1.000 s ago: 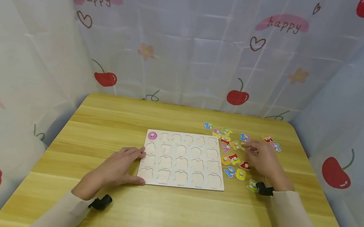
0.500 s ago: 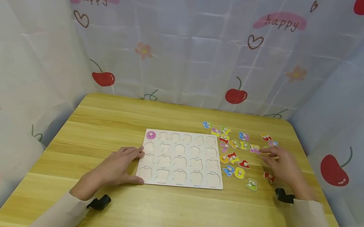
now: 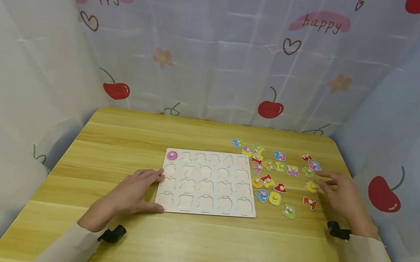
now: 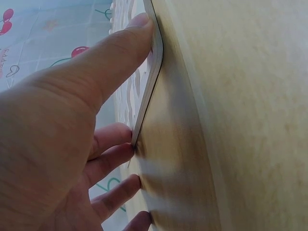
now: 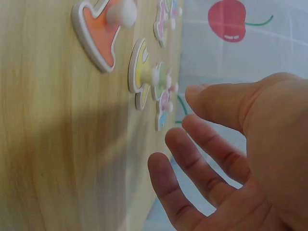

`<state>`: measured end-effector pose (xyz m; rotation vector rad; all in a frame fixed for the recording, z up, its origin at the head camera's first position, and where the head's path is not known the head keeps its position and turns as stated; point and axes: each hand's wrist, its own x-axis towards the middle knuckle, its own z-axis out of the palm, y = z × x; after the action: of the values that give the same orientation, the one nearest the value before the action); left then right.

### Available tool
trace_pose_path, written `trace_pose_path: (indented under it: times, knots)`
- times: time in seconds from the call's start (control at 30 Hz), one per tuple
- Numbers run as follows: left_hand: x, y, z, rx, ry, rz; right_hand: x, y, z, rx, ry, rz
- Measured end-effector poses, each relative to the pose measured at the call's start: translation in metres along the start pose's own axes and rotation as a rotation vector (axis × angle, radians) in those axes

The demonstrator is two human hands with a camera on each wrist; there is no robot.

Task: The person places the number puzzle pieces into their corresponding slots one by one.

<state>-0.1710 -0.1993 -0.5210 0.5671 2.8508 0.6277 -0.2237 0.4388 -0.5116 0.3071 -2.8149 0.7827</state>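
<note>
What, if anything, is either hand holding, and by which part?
The right hand holds nothing. The left hand grips nothing, only touching the left edge of the puzzle board, thumb on its near-left corner.

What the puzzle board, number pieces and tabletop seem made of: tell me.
Puzzle board: matte, probably wood or fibreboard, given its cut edge.
Number pieces: likely printed wood, smooth, with thick pale edges; their knobs could be wood or plastic.
Tabletop: wood or wood-look laminate, softly glossy, with streaked grain.
</note>
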Motion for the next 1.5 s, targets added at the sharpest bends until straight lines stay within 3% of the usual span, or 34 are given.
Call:
trace_pose_path:
  times: [0.27, 0.47, 0.9, 1.27, 1.5]
  knots:
    - [0.000, 0.000, 0.000, -0.004, -0.004, -0.002, 0.001, 0.013, 0.003, -0.022, 0.023, 0.020]
    - [0.001, 0.000, 0.000, 0.001, -0.005, -0.003, 0.004, 0.014, 0.006, -0.044, 0.001, 0.062]
    - [0.002, -0.005, 0.003, 0.001, 0.000, -0.005, 0.015, 0.008, 0.012, -0.028, -0.063, 0.066]
    - [0.002, -0.005, 0.003, 0.006, 0.006, -0.001, 0.025, -0.007, 0.019, -0.013, -0.138, -0.035]
    - [0.001, -0.003, 0.002, -0.001, 0.002, -0.001, 0.029, -0.011, 0.028, -0.013, -0.132, -0.170]
